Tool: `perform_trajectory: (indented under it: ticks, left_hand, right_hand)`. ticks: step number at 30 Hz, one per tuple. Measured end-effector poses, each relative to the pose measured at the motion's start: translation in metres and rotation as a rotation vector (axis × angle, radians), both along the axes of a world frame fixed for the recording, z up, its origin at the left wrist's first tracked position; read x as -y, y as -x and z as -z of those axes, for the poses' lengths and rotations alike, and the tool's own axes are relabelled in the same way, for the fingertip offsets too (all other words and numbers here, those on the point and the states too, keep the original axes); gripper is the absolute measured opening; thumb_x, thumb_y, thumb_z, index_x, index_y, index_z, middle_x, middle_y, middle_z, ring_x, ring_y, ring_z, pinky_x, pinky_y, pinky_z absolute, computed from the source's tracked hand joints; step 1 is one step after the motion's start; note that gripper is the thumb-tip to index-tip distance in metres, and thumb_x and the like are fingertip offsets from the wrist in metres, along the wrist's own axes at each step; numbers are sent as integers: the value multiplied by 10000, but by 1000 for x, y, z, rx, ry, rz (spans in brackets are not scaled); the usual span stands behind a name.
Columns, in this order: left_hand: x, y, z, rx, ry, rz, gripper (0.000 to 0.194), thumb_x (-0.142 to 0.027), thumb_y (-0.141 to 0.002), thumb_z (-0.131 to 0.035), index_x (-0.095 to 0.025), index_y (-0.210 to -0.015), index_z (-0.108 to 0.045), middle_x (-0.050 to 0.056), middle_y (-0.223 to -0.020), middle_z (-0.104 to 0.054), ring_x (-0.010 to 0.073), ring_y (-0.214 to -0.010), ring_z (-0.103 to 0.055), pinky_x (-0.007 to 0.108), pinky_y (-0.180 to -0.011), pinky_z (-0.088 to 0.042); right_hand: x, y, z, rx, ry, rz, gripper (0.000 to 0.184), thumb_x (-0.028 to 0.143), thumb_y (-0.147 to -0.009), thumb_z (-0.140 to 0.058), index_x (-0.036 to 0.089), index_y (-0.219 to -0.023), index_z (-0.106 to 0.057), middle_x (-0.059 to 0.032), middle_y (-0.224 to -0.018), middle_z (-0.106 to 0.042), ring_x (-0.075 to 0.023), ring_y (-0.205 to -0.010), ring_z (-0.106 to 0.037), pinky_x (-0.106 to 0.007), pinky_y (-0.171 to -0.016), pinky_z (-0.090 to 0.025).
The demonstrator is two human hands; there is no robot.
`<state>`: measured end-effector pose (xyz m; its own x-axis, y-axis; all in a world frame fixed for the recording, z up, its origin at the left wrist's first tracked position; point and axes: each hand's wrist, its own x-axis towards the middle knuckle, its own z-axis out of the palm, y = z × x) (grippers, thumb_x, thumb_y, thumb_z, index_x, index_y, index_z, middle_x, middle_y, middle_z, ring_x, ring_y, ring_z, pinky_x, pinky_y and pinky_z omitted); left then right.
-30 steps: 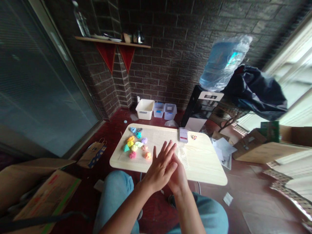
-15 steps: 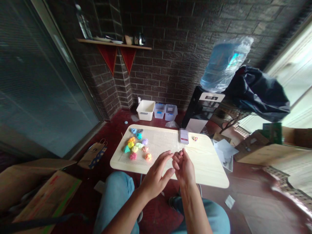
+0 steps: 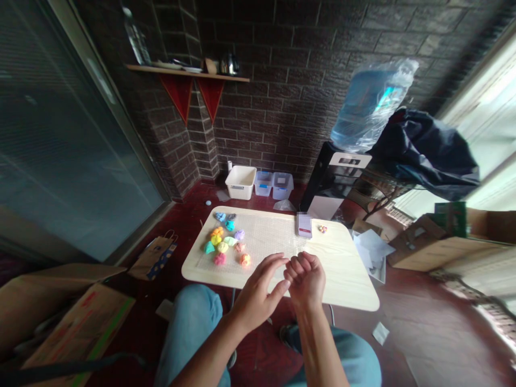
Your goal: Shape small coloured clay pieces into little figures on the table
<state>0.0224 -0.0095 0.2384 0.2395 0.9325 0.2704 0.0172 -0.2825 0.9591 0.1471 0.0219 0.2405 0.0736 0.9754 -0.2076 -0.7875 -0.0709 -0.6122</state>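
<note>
Over the front of the pale table (image 3: 346, 269), my left hand (image 3: 263, 285) is held out with fingers stretched and thumb apart, its fingertips at the fingers of my right hand. My right hand (image 3: 307, 279) is closed, palm up, its fingers curled in; whatever it may hold is hidden. To the left, several soft clay-like lumps in many colours lie on a clear bubbly sheet (image 3: 266, 231), among them a pink lump (image 3: 220, 259) and an orange-peach lump (image 3: 245, 260). Beyond my hands lie a phone (image 3: 305, 227) and a small multicoloured piece (image 3: 323, 229).
Behind the table stand a white bin (image 3: 241, 183), clear plastic boxes (image 3: 282, 186) and a water dispenser (image 3: 326, 177). Cardboard boxes flank the table, one at the left (image 3: 84, 328), one at the right (image 3: 447, 252). A paper bag (image 3: 151, 257) stands on the floor.
My right hand has turned, and its fingers have curled in more tightly. The left hand stays nearly in place, and the things on the table have not moved.
</note>
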Motion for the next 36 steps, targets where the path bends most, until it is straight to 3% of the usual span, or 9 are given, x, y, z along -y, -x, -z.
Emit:
perform_trajectory:
  ticks: [6,11,15,18,21,25,28,31,36]
  left_hand:
    - [-3,0,0,114,160,-83,356,-321,-877,-566,-262,-1227,-589,72,-1319,-559,239,-1235,-487,360,-1063,-345]
    - [-8,3,2,300,306,-154,341,-333,-827,-644,-226,-1151,-633,77,-1297,-572,241,-1236,-479,315,-1036,-348]
    - [-14,-1,2,614,627,-93,328,-335,-862,-601,-223,-1170,-598,68,-1331,-541,216,-1203,-504,309,-990,-393]
    - [-20,-4,3,908,898,103,266,-364,-895,-539,-190,-1084,-610,67,-1043,-653,173,-931,-620,282,-816,-475]
    - [-23,-4,6,1056,997,209,220,-332,-904,-528,-141,-960,-622,28,-733,-626,130,-698,-612,246,-699,-484]
    - [-25,2,7,1121,1064,239,276,-282,-917,-502,-59,-1044,-605,98,-876,-660,164,-831,-652,283,-835,-516]
    - [-27,7,7,1093,1092,122,275,-269,-915,-512,-23,-1002,-599,133,-889,-658,217,-952,-659,293,-871,-535]
    - [-31,11,7,1027,1068,26,230,-242,-914,-524,-31,-980,-588,125,-861,-653,169,-836,-674,185,-647,-554]
    - [-33,16,6,1038,993,83,248,-222,-966,-413,-44,-911,-577,59,-745,-589,-3,-468,-468,63,-309,-248]
  right_hand:
    - [3,3,-4,-192,-33,-148,226,422,-836,-576,206,-830,-643,-15,-794,-625,-134,-712,-604,-265,-654,-518]
    - [2,2,5,-191,-7,-175,212,354,-834,-598,200,-940,-698,-52,-965,-703,-158,-938,-650,-299,-877,-511]
    - [4,12,6,-14,-74,-94,311,481,-824,-604,230,-964,-722,-40,-1090,-697,-207,-1154,-577,-358,-1051,-400]
    - [11,21,7,296,-39,-102,488,632,-843,-502,262,-1091,-701,-37,-1072,-702,-244,-1168,-557,-416,-1076,-347]
    - [17,25,8,514,-2,-191,600,676,-875,-382,268,-1244,-622,-43,-864,-720,-277,-1005,-627,-502,-1006,-375]
    - [17,21,9,496,-115,-68,574,654,-888,-385,245,-1182,-661,-73,-1200,-667,-280,-1233,-514,-467,-1082,-306]
    - [15,16,5,447,-179,16,517,610,-902,-412,233,-1133,-681,-65,-1317,-602,-258,-1327,-430,-445,-1130,-247]
    - [17,12,2,430,-198,86,456,559,-910,-447,211,-1059,-701,-78,-1218,-666,-248,-1263,-507,-434,-1118,-275]
    - [20,10,1,368,-171,135,391,523,-894,-506,195,-924,-715,-69,-1024,-732,-248,-1114,-617,-442,-1062,-356]
